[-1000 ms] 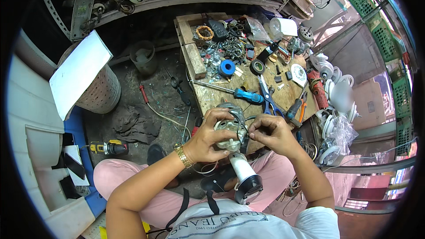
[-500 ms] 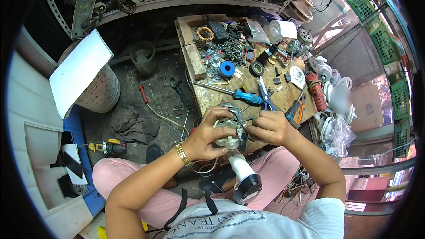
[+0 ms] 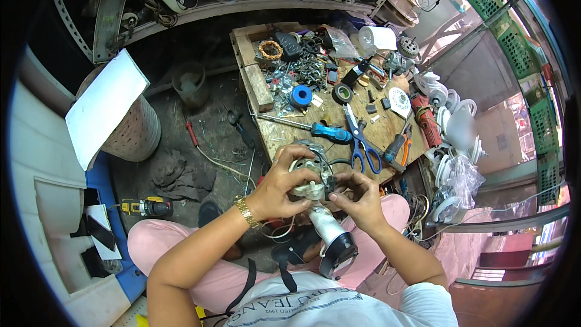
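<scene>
An electric fan motor [image 3: 311, 190], with a white plastic neck [image 3: 327, 225] ending in a black base piece [image 3: 339, 257], is held above my lap at the table's near edge. My left hand [image 3: 279, 185] wraps around the motor's left side, thumb below and fingers over the top. At its right side, my right hand [image 3: 363, 200] pinches a dark cord [image 3: 330, 177] between thumb and fingers. The fingertips partly hide where the cord meets the motor. Blue-handled scissors [image 3: 361, 145] lie just beyond my right hand, beside a blue-handled screwdriver [image 3: 330, 132].
The wooden table [image 3: 284, 139] carries a blue tape roll [image 3: 301, 96], a black tape roll [image 3: 342, 93], orange-handled pliers [image 3: 406, 145] and a red power tool [image 3: 426, 121]. White plastic fan parts [image 3: 455, 121] crowd the right. A yellow drill [image 3: 146, 207] and a soldering iron [image 3: 192, 134] lie at left.
My right hand has lowered and turned, its fingers shifting from a closed fist at the cord to a pinch close against the motor. The left hand keeps its hold on the motor.
</scene>
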The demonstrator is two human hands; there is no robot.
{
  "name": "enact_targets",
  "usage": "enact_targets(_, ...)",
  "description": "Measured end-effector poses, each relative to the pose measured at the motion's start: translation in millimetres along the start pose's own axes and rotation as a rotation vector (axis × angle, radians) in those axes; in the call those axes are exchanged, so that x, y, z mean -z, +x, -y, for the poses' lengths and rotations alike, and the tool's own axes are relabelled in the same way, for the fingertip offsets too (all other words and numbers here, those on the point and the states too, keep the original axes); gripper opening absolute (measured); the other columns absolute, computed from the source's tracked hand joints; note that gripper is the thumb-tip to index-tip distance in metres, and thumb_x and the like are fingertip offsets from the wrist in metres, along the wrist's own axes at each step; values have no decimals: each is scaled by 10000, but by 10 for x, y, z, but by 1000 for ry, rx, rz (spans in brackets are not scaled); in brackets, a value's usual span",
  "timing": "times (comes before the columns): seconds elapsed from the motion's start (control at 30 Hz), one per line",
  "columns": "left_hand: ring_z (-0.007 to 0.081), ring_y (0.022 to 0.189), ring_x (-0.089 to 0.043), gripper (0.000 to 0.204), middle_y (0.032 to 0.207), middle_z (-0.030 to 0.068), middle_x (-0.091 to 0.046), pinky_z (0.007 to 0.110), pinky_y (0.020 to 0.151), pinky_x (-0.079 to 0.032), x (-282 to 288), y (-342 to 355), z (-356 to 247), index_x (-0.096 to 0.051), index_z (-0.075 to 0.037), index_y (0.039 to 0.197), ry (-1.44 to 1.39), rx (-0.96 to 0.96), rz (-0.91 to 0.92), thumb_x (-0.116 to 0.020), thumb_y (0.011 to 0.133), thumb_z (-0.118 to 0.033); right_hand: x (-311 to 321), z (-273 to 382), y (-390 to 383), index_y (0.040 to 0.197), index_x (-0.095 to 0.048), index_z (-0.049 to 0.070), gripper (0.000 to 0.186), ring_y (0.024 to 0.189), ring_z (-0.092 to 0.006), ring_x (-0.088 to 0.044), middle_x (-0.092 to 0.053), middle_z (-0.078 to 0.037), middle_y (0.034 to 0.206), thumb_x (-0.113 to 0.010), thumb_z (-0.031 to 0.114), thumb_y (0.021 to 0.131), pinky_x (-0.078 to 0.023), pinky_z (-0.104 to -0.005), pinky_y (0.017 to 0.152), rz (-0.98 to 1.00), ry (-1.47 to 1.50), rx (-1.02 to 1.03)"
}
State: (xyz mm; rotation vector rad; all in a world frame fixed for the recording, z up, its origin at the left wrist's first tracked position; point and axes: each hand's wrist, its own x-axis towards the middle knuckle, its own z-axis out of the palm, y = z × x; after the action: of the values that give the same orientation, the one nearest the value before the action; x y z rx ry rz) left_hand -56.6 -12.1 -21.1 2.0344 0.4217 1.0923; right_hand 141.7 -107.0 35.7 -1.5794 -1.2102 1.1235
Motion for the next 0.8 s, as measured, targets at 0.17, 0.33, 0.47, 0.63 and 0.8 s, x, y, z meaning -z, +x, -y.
enact_targets(0.17, 301, 1175, -432, 309, 1193, 138, -446, 424, 1051, -321, 41, 82, -65, -584, -102, 1017, -579, 180, -155, -676, 776, -272, -16, 219, 31, 1051, -636, -20, 446, 746, -97, -599, -632, -53, 910, -830, 107, 670, -484, -236, 613, -112, -221, 206)
enact_targets(0.33, 239, 1167, -452, 316, 1133, 103, -458, 380, 1047, -332, 71, 232, -173, -667, -111, 1155, -128, 250, -184, -648, 867, -239, 44, 421, 157, 1052, -646, 6, 459, 693, -167, -593, -607, -100, 959, -825, 102, 641, -493, -275, 597, -60, -523, 576)
enact_targets(0.47, 224, 1071, -516, 228, 1024, 57, -532, 365, 996, -373, 22, 270, -94, -725, -112, 1034, -132, 189, -127, -695, 825, -199, 64, 423, 179, 1074, -648, 11, 475, 705, -185, -595, -607, -108, 988, -825, 107, 643, -499, -285, 598, 2, -573, 600)
enact_targets(0.63, 207, 983, -516, 243, 960, 48, -543, 349, 921, -392, 39, 289, -100, -728, -118, 1020, -159, 254, -71, -729, 791, -198, 125, 436, 244, 1080, -649, 10, 468, 721, -194, -597, -606, -110, 997, -818, 111, 655, -496, -284, 589, 33, -607, 659)
enact_targets(0.8, 198, 957, -516, 241, 932, 41, -546, 346, 908, -388, 9, 303, -97, -731, -111, 978, -137, 269, -77, -761, 762, -214, 158, 442, 243, 1079, -649, 9, 459, 720, -192, -591, -610, -106, 990, -815, 122, 666, -486, -283, 578, 50, -588, 614)
